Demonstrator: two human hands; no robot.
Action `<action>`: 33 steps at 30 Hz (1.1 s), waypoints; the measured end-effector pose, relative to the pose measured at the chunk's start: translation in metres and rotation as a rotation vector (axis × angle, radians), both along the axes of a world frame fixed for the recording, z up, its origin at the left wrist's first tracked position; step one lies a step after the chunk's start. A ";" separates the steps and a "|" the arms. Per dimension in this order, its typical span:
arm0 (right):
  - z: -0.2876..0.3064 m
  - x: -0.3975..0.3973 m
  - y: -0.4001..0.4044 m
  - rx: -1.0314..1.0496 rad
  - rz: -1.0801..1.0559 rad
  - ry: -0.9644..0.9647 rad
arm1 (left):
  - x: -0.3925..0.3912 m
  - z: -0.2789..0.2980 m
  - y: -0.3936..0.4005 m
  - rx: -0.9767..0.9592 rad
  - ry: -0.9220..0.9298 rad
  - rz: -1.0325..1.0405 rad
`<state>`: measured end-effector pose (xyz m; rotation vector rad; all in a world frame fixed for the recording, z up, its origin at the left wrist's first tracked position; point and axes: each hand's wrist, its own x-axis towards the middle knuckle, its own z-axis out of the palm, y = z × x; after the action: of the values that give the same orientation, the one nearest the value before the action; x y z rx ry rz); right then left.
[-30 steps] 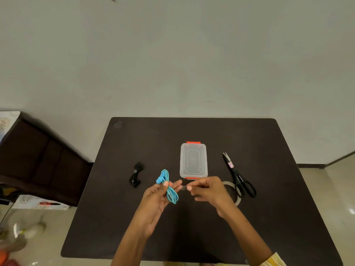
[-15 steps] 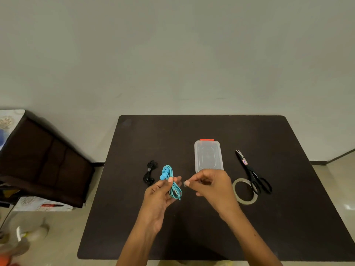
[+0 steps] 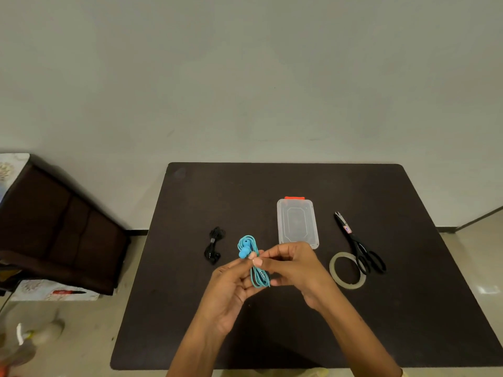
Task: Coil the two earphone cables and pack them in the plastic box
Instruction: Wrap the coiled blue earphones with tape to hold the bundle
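1. The left hand (image 3: 231, 289) is gripping the blue earphone coil (image 3: 254, 263) above the near middle of the table (image 3: 408, 308), thumb and fingers curling round the bundled loops, with the earbuds at the far end of the bundle.
2. The right hand (image 3: 295, 268) is pinching something at the middle of the coil; whether it is the cable's free end or a strip of tape is too small to tell.
3. The black earphone coil (image 3: 213, 244) is lying on the table just left of the hands; the plastic box (image 3: 297, 223), lid still on, is sitting just beyond the right hand.
4. The tape roll (image 3: 347, 270) and the scissors (image 3: 359, 246) are lying to the right of the box, touching one another.
5. Risk: the loops are probably springing apart if either grip is loosening before the bundle is secured, since thin cable is tending to uncoil.
6. Risk: the earbuds are likely snagging on the rim if the coil is going in crooked, and the closed lid is needing a free hand first.
7. Against the earlier frames, the right hand is now lying closer in, its fingertips meeting the left thumb over the coil rather than standing slightly apart from it.
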<state>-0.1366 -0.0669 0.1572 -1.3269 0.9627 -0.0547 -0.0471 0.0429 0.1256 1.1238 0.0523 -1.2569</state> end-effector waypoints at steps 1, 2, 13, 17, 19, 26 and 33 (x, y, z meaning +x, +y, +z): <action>-0.001 0.000 0.000 -0.001 0.001 0.002 | 0.000 0.000 0.001 -0.006 0.017 -0.007; -0.002 0.000 0.000 -0.001 0.000 0.006 | 0.001 0.000 0.002 -0.010 0.034 -0.013; -0.011 -0.002 0.003 -0.020 -0.019 0.044 | 0.003 -0.004 0.005 -0.002 -0.036 -0.111; -0.011 -0.002 0.005 -0.026 -0.027 0.048 | -0.001 -0.005 0.006 0.012 -0.112 -0.124; -0.011 -0.004 0.005 -0.018 -0.024 0.048 | 0.000 -0.006 0.006 0.024 -0.112 -0.124; -0.007 -0.015 -0.001 0.075 0.017 0.039 | -0.002 -0.009 0.008 0.022 -0.167 -0.147; -0.008 -0.021 0.003 0.025 -0.051 0.038 | -0.012 -0.008 0.008 0.077 -0.448 -0.153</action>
<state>-0.1577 -0.0636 0.1492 -1.2843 1.0264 -0.0570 -0.0593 0.0509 0.1180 1.4762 -0.3295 -1.1169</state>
